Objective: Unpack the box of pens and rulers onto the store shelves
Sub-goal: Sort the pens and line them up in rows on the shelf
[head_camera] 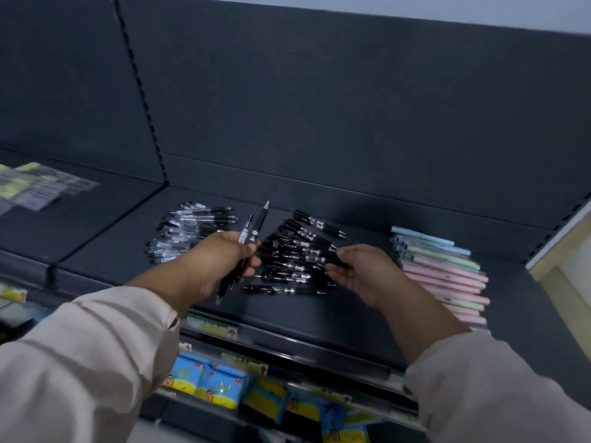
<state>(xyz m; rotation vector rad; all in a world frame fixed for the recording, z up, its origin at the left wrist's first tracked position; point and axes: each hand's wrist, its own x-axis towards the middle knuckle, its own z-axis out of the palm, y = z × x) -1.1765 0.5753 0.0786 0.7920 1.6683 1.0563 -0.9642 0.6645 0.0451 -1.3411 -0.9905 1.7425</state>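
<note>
A bundle of pens (252,230) is gripped in the left hand (220,263), with the fingers (246,252) curled tightly round the barrels. The bundle is held tilted above the dark shelf (319,318), its tips pointing up and away and its lower ends showing beneath the palm. The right hand (364,276) is held just beside it, palm turned inward. A single black pen (335,263) is pinched between its narrowly closed thumb and fingers (351,252) at the right edge of a pile of black pens (294,260), though motion blur softens the contact.

Three groups are laid on the shelf. Clear-barrelled pens (188,231) are spread to the left, partly hidden by the left hand. The black pile is set in the middle between the two hands. Pastel pens (447,273) in blue, green and pink are stacked in rows to the right, near the right wrist. Pale sleeves (96,353) are worn on both arms.

On the neighbouring shelf section to the left, flat packets (35,187) are seen, blurred. Blue and yellow packets (208,382) are displayed on the shelf below.
</note>
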